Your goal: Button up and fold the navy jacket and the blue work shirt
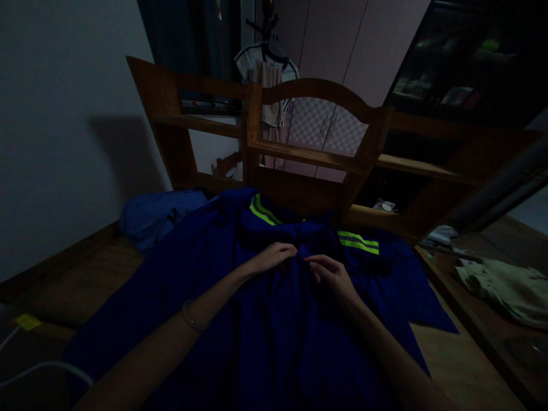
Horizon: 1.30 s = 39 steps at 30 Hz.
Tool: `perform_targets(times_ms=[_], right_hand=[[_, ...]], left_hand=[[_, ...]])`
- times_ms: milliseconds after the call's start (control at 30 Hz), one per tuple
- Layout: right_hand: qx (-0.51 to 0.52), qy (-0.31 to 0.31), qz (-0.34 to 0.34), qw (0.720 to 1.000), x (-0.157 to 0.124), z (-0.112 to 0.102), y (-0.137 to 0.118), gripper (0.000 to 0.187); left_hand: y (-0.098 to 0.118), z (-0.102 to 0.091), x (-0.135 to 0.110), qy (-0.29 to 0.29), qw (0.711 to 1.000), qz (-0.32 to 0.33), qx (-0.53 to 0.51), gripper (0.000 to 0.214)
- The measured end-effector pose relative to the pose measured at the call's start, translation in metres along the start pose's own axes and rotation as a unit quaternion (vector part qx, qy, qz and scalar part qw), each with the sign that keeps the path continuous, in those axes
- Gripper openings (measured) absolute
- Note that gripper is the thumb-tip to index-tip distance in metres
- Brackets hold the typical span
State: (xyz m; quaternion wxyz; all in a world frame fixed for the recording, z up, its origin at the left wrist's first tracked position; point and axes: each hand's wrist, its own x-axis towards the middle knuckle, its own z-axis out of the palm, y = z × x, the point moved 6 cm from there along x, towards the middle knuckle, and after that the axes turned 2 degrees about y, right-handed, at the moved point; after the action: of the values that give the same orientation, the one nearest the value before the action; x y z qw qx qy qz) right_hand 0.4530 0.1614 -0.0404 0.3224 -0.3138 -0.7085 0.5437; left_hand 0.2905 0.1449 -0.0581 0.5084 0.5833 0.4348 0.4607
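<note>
A dark blue shirt (265,331) with neon yellow-green stripes on its shoulders lies spread flat on a wooden bed surface (462,365). Both hands meet near the collar, at the middle of the shirt's front. My left hand (274,256) has its fingers curled and pinched on the fabric. My right hand (330,274) is also pinched on the fabric just beside it, fingertips almost touching the left hand. A thin bracelet sits on my left wrist. The room is dim, so small details at the fingertips do not show.
A wooden headboard (317,94) with shelves stands behind the shirt. A second blue garment (158,214) is bunched at the left. A pale green garment (505,285) lies at the right. A white cable (38,368) and yellow note (28,321) lie at the near left.
</note>
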Motion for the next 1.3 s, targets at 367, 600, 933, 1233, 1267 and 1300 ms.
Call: perform_targets(times_ms=[367, 600, 933, 1233, 1267, 1300], right_hand=[[-0.206, 0.031, -0.109, 0.972, -0.011, 0.01, -0.016, 0.026], [-0.092, 0.164, -0.035, 0.982, -0.003, -0.025, 0.0, 0.037], [0.054, 0.151, -0.014, 0.987, -0.002, -0.022, 0.01, 0.037], [0.074, 0.148, -0.008, 0.986, -0.001, -0.024, 0.013, 0.04], [0.077, 0.143, -0.009, 0.987, -0.001, -0.024, 0.012, 0.04], [0.074, 0.139, -0.009, 0.987, -0.002, -0.024, 0.011, 0.04]], left_hand=[[0.027, 0.027, -0.02, -0.115, 0.992, -0.001, 0.048, 0.057], [0.064, 0.066, -0.068, -0.053, 0.958, 0.078, 0.271, 0.079], [0.058, 0.157, -0.154, -0.06, 0.808, 0.18, 0.558, 0.06], [0.044, 0.185, -0.16, -0.05, 0.861, 0.212, 0.46, 0.035], [0.035, 0.193, -0.16, -0.079, 0.88, 0.188, 0.429, 0.035], [0.028, 0.2, -0.16, -0.101, 0.898, 0.159, 0.398, 0.035]])
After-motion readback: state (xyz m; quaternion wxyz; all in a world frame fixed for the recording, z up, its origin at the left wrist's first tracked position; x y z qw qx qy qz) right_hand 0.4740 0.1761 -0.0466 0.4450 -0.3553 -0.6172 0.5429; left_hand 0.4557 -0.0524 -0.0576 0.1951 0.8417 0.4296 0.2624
